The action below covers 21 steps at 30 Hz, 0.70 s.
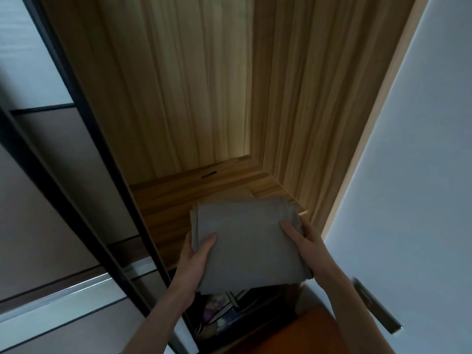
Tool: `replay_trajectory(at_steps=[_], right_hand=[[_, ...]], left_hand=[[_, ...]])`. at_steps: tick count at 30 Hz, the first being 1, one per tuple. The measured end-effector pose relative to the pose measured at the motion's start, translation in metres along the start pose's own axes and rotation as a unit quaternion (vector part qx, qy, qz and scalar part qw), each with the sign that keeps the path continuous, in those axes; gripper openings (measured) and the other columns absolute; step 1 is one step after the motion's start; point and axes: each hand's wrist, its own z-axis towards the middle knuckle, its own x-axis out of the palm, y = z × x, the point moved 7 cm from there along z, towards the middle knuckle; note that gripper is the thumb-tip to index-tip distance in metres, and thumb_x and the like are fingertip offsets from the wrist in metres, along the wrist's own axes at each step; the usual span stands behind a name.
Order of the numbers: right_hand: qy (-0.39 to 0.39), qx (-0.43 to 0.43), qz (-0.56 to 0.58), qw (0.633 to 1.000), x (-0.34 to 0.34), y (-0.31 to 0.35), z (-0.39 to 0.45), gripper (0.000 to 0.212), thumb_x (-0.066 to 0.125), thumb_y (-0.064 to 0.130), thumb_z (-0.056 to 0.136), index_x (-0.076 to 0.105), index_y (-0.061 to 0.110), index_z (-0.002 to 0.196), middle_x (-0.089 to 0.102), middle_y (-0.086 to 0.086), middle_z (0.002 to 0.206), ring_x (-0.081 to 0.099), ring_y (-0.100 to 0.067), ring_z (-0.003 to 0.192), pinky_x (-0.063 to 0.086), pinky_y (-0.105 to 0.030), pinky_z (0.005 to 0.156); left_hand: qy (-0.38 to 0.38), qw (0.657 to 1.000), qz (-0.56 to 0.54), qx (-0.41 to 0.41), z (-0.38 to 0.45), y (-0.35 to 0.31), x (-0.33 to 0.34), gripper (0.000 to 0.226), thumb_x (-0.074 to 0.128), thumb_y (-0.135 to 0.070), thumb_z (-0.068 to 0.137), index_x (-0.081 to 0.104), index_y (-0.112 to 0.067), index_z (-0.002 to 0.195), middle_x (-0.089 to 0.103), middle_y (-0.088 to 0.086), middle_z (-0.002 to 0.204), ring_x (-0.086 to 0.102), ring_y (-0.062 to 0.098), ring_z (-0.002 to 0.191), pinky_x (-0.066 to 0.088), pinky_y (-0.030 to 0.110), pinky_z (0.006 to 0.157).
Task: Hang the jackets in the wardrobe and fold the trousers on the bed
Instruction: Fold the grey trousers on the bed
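I see my left hand (pixel 198 254) and right hand (pixel 302 238) each gripping a side edge of the folded grey trousers (pixel 245 238), thumbs on top. The bundle's far half sits over the wardrobe shelf (pixel 173 200) (touching, I think); its long axis points inward, away from both hands, neither nearer.

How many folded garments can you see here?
1: the folded grey garment, held by the left hand and right hand over the wooden shelf. Others may lie hidden beneath.
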Motion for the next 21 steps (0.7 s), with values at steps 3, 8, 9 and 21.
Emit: replay_trajectory(at_steps=[3, 8, 9, 21], right_hand=[[0.013, -0.003, -0.022, 1.000, 0.010, 0.004, 0.032, 0.022, 0.067, 0.036, 0.099, 0.062, 0.038, 0.120, 0.071, 0.012, 0.117, 0.070, 0.000, 0.095, 0.056, -0.013, 0.071], [0.034, -0.027, -0.094, 0.995, 0.021, 0.007, 0.091, 0.031, 0.063, 0.035, 0.102, 0.062, 0.026, 0.132, 0.070, 0.013, 0.117, 0.067, 0.011, 0.092, 0.052, -0.009, 0.072], [0.040, -0.036, -0.107, 0.993, 0.024, 0.006, 0.103, 0.031, 0.062, 0.035, 0.102, 0.062, 0.024, 0.132, 0.069, 0.014, 0.115, 0.066, 0.014, 0.089, 0.050, -0.006, 0.070], [0.118, -0.024, -0.127, 0.985, 0.047, -0.059, 0.228, 0.043, 0.066, 0.043, 0.099, 0.061, 0.023, 0.137, 0.072, 0.007, 0.122, 0.070, -0.005, 0.105, 0.057, -0.027, 0.093]], left_hand=[[-0.021, 1.000, -0.007, 0.007, 0.026, -0.004, -0.003, 0.063, 0.072, -0.048, 0.091, 0.040, -0.043, 0.145, 0.066, -0.004, 0.126, 0.069, 0.019, 0.110, 0.057, 0.036, 0.084], [-0.064, 0.997, -0.022, 0.032, 0.069, -0.006, -0.004, 0.056, 0.074, -0.044, 0.092, 0.044, -0.038, 0.139, 0.067, -0.004, 0.122, 0.069, 0.018, 0.106, 0.058, 0.034, 0.081], [-0.072, 0.996, -0.027, 0.036, 0.079, -0.005, -0.005, 0.053, 0.075, -0.042, 0.092, 0.046, -0.037, 0.138, 0.068, -0.003, 0.122, 0.070, 0.019, 0.106, 0.059, 0.037, 0.084], [-0.170, 0.982, 0.053, 0.060, 0.187, 0.032, -0.018, 0.043, 0.077, -0.043, 0.091, 0.056, -0.031, 0.126, 0.069, 0.001, 0.122, 0.069, 0.021, 0.108, 0.058, 0.047, 0.098]])
